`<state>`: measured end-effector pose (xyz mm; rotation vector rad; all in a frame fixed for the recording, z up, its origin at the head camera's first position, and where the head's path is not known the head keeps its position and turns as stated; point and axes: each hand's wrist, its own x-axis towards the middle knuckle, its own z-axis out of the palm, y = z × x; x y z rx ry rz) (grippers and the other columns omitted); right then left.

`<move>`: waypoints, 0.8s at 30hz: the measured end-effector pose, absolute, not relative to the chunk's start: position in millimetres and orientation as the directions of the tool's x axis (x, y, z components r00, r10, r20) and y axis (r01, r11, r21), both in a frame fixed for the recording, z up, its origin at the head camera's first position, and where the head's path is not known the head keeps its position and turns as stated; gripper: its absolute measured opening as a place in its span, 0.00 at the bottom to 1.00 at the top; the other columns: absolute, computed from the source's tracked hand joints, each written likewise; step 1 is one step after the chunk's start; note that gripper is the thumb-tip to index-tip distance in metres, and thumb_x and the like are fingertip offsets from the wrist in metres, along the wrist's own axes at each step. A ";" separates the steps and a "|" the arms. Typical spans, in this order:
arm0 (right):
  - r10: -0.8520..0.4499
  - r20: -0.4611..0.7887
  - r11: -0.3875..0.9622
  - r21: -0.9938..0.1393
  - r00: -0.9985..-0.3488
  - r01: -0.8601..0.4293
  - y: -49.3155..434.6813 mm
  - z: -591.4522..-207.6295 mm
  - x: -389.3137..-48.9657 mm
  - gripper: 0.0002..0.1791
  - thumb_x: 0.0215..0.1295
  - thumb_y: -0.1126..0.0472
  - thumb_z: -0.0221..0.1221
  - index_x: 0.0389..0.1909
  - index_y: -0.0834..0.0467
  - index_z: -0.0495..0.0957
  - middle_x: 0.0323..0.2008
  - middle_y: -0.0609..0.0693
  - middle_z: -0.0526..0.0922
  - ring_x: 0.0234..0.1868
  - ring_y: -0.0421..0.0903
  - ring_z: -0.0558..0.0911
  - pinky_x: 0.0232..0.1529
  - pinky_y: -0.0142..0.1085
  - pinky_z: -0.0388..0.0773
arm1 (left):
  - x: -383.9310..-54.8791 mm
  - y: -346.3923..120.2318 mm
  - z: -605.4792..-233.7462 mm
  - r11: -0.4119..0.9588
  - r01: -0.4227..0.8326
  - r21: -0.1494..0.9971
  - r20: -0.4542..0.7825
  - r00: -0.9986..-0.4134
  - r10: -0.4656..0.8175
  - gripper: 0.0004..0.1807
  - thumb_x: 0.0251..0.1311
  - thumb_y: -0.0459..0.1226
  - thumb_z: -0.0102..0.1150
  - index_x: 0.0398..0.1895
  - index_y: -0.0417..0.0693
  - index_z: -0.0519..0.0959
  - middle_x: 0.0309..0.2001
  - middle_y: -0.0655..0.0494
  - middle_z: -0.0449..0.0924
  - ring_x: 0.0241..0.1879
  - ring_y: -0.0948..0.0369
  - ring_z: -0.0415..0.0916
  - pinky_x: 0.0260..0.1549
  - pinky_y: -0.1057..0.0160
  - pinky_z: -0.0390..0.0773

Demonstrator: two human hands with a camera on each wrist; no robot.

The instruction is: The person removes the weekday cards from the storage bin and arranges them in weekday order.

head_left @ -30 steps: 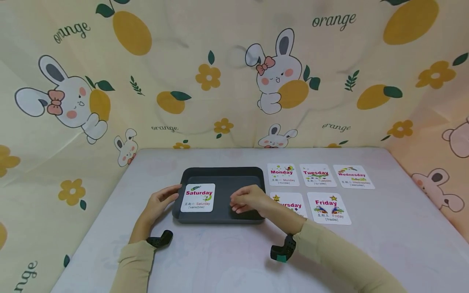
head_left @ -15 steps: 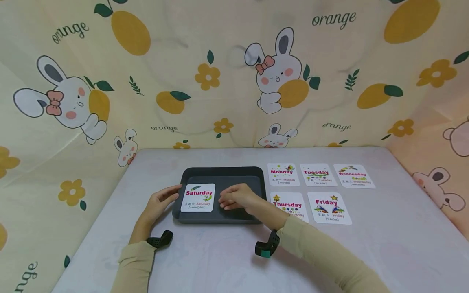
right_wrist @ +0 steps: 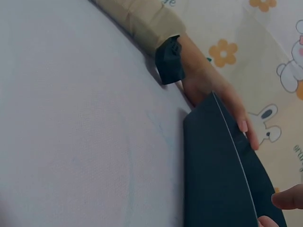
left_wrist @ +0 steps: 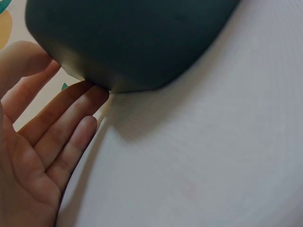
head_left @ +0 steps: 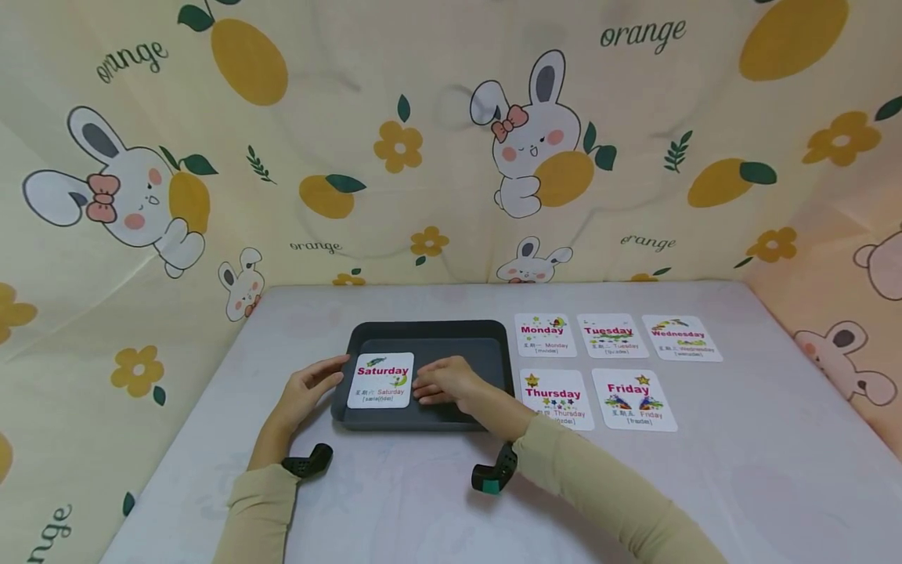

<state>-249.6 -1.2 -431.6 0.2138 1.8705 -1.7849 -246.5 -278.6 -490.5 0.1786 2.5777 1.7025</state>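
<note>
A dark grey tray (head_left: 461, 423) lies on the table with the Saturday card (head_left: 380, 381) in its left half. My left hand (head_left: 299, 399) rests against the tray's left side. In the left wrist view, its fingers (left_wrist: 71, 125) are fairly straight and touch the tray wall (left_wrist: 132, 52). Over the tray, my right hand (head_left: 454, 384) has its fingertips by the right edge of the Saturday card, fingers bent. I cannot tell whether they touch it. The right wrist view shows only its thumb (right_wrist: 289, 197) and a fingertip, apart, near the tray's wall (right_wrist: 213, 165).
Right of the tray, cards lie in two rows: Monday (head_left: 545, 335), Tuesday (head_left: 611, 337) and Wednesday (head_left: 681, 338) behind, Thursday (head_left: 557, 398) and Friday (head_left: 634, 399) in front. A patterned cloth backdrop (head_left: 437, 94) rises behind the white table (head_left: 395, 501).
My right hand has moved left across the tray to the Saturday card's right edge, uncovering more of the Thursday card. My left hand and the Saturday card have stayed put.
</note>
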 end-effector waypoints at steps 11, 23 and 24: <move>-0.201 -0.511 0.020 -0.855 -0.836 0.518 -11.5 -435.9 -250.4 0.20 0.62 0.73 0.57 0.55 0.71 0.73 0.42 0.65 0.86 0.26 0.40 0.84 0.31 0.32 0.85 | -246.8 -279.3 -489.2 0.402 0.058 0.914 0.012 -0.993 0.117 0.25 0.67 0.45 0.55 0.65 0.48 0.72 0.67 0.47 0.71 0.50 0.89 0.68 0.52 0.86 0.67; -0.092 -0.544 -0.078 -0.831 -0.834 0.551 -20.1 -434.1 -247.5 0.19 0.60 0.72 0.57 0.53 0.73 0.72 0.39 0.63 0.85 0.24 0.41 0.83 0.37 0.36 0.86 | -247.3 -278.3 -492.2 0.418 0.047 0.907 0.004 -0.995 0.103 0.25 0.66 0.47 0.55 0.65 0.51 0.72 0.68 0.50 0.71 0.53 0.89 0.65 0.54 0.86 0.65; -0.083 -0.547 -0.081 -0.830 -0.833 0.553 -20.7 -433.9 -247.9 0.19 0.59 0.73 0.57 0.52 0.73 0.73 0.38 0.62 0.85 0.23 0.40 0.82 0.36 0.35 0.86 | -247.4 -278.2 -492.1 0.421 0.046 0.906 0.004 -0.995 0.099 0.25 0.66 0.47 0.55 0.64 0.51 0.72 0.68 0.50 0.71 0.53 0.89 0.65 0.55 0.85 0.66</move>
